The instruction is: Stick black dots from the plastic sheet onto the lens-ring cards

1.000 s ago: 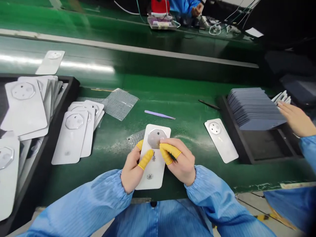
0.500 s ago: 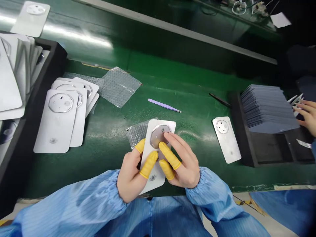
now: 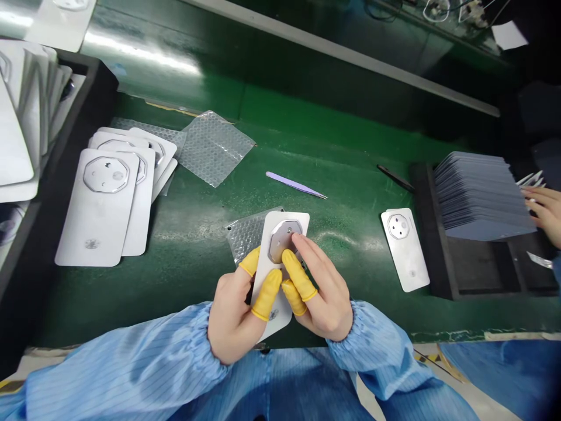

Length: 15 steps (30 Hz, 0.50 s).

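Note:
A white rounded panel (image 3: 280, 228) with an octagonal window near its top is held over the green mat, close to the table's front edge. My left hand (image 3: 239, 310) grips its left edge, with yellow finger cots on thumb and forefinger. My right hand (image 3: 318, 289), also with yellow cots, rests on the panel's face; a bare fingertip touches the octagonal window. A piece of bubble wrap (image 3: 245, 234) lies under the panel's upper left.
A stack of like panels (image 3: 107, 199) lies at left beside a black tray (image 3: 48, 193) of more panels. Bubble wrap (image 3: 214, 146), purple tweezers (image 3: 295, 185), a black tool (image 3: 394, 177) and one panel (image 3: 405, 248) lie on the mat. Another person's hand (image 3: 543, 210) reaches by a tray of grey sheets (image 3: 477, 193).
My view has tipped down and shifted right. My right fingers have slid up onto the octagonal window; the panel has tilted slightly. The other person's hand has moved a little along the grey sheets.

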Available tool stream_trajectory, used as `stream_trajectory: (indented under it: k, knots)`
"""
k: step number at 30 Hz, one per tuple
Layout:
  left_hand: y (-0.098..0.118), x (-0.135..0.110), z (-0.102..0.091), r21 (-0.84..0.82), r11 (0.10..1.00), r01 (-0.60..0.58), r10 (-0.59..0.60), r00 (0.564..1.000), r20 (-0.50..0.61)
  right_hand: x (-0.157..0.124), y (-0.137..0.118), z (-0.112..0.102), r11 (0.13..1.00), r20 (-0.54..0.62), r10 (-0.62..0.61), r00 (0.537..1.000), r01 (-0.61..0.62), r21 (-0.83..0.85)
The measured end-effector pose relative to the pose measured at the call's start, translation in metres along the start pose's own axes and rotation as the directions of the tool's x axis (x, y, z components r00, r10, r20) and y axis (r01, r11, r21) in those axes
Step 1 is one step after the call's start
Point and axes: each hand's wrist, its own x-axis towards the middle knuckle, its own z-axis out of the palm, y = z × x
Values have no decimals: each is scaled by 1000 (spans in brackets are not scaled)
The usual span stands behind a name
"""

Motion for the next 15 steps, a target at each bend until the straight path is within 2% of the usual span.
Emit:
stream_trajectory:
  k: [4,7,9,12,15]
  knots:
    - [0,2,-1,55,998,17,-15,999,-30,2,-1,1,999,81,1,997,-4,39]
    - [-4,0,-1,95,995,41,-37,999,-40,2,1,2,988,131,66,989,-83,133]
    - [-5,-4,-1,60,997,46,-44,998,-40,-1,4,3,961,134,117,984,-147,235]
    - [-3,-6,-2,-132,985,114,-114,993,1,-5,7,6,914,25,181,983,-178,364]
    - [1,0,-2,-439,864,248,-234,968,86,-6,8,9,872,-128,326,937,-246,424]
